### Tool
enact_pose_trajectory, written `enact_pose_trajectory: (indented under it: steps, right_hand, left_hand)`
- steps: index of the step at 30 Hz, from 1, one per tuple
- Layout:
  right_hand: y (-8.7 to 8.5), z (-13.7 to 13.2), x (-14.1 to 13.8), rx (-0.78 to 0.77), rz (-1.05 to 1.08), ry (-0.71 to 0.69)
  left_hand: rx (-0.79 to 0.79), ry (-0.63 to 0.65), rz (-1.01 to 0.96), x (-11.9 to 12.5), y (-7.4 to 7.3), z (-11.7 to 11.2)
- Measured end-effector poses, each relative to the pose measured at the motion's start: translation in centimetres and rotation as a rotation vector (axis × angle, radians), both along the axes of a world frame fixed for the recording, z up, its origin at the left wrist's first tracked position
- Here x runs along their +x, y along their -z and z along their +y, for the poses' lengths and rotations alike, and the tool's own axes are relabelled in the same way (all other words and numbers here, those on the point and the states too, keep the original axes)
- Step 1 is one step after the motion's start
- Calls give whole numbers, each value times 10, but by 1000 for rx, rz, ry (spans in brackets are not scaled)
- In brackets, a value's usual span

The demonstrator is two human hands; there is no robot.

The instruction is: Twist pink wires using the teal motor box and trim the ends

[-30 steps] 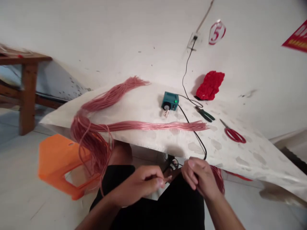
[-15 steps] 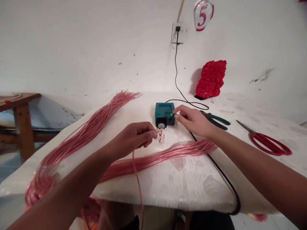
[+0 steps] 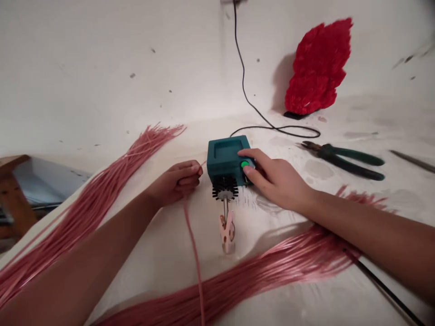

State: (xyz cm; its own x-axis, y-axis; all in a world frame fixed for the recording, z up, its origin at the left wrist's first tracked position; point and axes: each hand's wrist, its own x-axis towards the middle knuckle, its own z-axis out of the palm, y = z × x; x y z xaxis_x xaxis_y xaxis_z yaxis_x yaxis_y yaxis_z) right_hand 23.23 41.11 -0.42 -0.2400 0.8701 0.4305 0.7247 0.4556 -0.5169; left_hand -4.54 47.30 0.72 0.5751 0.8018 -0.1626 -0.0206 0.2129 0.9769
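**Two hands at a small teal box with a green button**

We look down on a white-covered worktop [image 3: 163,267] set against a white wall. Near its far edge, at the middle, sits a small teal box [image 3: 224,156] with a square recess on top. At its front, a thin metal shaft carries a black bristled wheel [image 3: 224,188] and, below that, a pale pink clip [image 3: 227,231] resting on the worktop. The work at this moment centres on the box and a single cord. Our right hand [image 3: 277,179] lies half open over the box, its fingertips [image 3: 245,168] on a glowing green button [image 3: 244,164], gripping nothing. Our left hand [image 3: 176,183], curled nearly shut just beside the box, appears to pinch one pink cord [image 3: 196,271] that falls toward us. Long bundles of pink cord [image 3: 272,262] spread left and across the near worktop.
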Motion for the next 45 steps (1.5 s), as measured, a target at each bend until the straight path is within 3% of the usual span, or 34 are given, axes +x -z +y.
enact_pose_trajectory:
  steps: [8,18,31,37,45]
  right_hand:
    - [5,2,3,-47,151,-54]
    - [5,-1,2,-37,159,-33]
    - [0,0,3,-81,62,-1]
    - [1,-1,2,-70,30,51]
    - [1,0,3,-51,44,46]
  left_hand:
    - [-46,95,-29,-13,4,9]
    - [-121,303,51,-11,-4,16]
    - [-218,349,49,-6,-3,15]
    - [-76,470,131,-8,-4,17]
    - [163,505,318,-5,-7,14]
